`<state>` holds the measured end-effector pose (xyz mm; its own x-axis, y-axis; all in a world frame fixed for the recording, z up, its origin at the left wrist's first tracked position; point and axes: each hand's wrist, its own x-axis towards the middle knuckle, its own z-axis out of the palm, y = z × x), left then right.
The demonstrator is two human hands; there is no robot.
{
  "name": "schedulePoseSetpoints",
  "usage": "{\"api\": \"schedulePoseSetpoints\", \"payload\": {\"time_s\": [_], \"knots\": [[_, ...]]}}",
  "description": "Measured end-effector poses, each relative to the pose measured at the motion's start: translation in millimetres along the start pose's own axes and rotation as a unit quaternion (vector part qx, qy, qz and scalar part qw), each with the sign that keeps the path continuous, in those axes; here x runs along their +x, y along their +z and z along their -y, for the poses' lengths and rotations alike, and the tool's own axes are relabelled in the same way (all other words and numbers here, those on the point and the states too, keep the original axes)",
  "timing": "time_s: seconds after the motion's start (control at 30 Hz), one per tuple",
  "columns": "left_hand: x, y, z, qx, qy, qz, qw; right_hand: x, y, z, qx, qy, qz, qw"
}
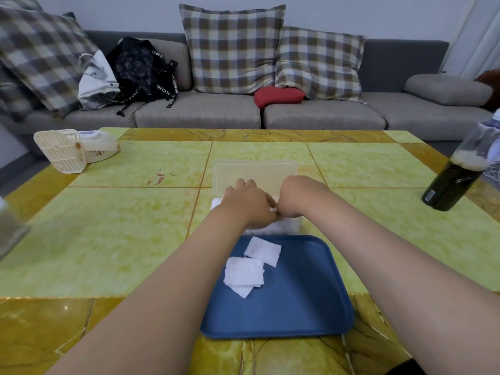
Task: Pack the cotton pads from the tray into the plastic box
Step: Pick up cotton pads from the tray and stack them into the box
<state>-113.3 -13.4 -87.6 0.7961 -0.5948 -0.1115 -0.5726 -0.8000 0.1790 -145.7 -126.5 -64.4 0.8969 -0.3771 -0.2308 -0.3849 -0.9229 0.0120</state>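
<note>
A blue tray (pixel 303 301) lies at the table's near edge with a few white cotton pads (pixel 244 273) loosely piled near its far left. Just beyond it stands the clear plastic box (pixel 290 226), filled with white pads, its hinged lid (pixel 255 171) tipped open at the back. Both hands are over the box, hiding most of it. My left hand (pixel 247 205) reaches in with fingers bent down onto the pads. My right hand (pixel 300 196) is beside it, wrist bent, fingers hidden below. A bit of white shows between the two hands.
The yellow-green tiled table (pixel 130 226) carries a white basket and fan (pixel 73 148) at far left and a dark bottle (pixel 457 174) at far right. A blurred clear object (pixel 8 226) is at the left edge. A grey sofa with cushions and bags runs behind.
</note>
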Motion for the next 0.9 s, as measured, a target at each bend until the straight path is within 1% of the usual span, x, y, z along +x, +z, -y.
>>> {"api": "schedulePoseSetpoints", "payload": {"time_s": [0.07, 0.1, 0.2, 0.27, 0.33, 0.4, 0.43, 0.5, 0.57, 0.6, 0.63, 0.67, 0.73, 0.8, 0.9], "knots": [[-5.5, 3.3, 3.1, -0.01, 0.019, -0.018, 1.0, -1.7, 1.8, -5.3, -0.011, 0.007, -0.057, 0.998], [-8.0, 5.3, 4.7, -0.009, 0.027, -0.023, 0.999, -2.1, 4.2, -8.6, 0.001, 0.011, -0.071, 0.997], [-17.3, 11.2, 9.6, -0.022, 0.056, -0.059, 0.996, -3.2, 13.8, -23.9, 0.095, 0.005, -0.082, 0.992], [-24.0, 16.1, 10.5, -0.044, 0.083, -0.084, 0.992, -6.9, 18.6, -37.4, 0.16, 0.003, -0.104, 0.982], [-29.6, 22.6, 9.0, -0.044, 0.104, -0.076, 0.991, -12.3, 24.0, -50.5, 0.22, 0.01, -0.135, 0.966], [-31.9, 29.9, 6.7, -0.002, 0.119, -0.04, 0.992, -16.7, 31.9, -59.3, 0.246, -0.009, -0.145, 0.958], [-32.3, 33.4, 6.0, 0.022, 0.122, -0.02, 0.992, -20.0, 35.3, -61.7, 0.229, -0.039, -0.136, 0.963], [-32.1, 37.0, 6.7, 0.031, 0.126, 0.005, 0.991, -30.0, 38.8, -60.2, 0.146, -0.132, -0.107, 0.975], [-32.4, 35.9, 8.8, -0.022, 0.128, -0.006, 0.992, -38.5, 41.4, -55.4, 0.09, -0.214, -0.069, 0.97], [-32.7, 34.6, 11.1, -0.049, 0.123, -0.021, 0.991, -41.6, 42.9, -53.2, 0.076, -0.236, -0.049, 0.967], [-33.5, 33.6, 14.7, -0.048, 0.114, -0.04, 0.992, -42.9, 45.5, -52.3, 0.063, -0.248, -0.031, 0.966], [-35.2, 32.7, 19.1, -0.018, 0.1, -0.058, 0.993, -44.1, 47.7, -51.6, 0.042, -0.249, -0.014, 0.967], [-40.7, 32.8, 29.1, 0.043, 0.067, -0.058, 0.995, -44.7, 52.1, -50.9, -0.01, -0.23, 0.0, 0.973], [-46.2, 34.4, 36.1, 0.052, 0.055, -0.035, 0.997, -44.5, 55.0, -48.6, -0.039, -0.204, -0.004, 0.978], [-47.3, 35.9, 35.4, 0.045, 0.074, -0.033, 0.996, -44.4, 56.1, -42.5, -0.044, -0.186, -0.032, 0.981]]}}
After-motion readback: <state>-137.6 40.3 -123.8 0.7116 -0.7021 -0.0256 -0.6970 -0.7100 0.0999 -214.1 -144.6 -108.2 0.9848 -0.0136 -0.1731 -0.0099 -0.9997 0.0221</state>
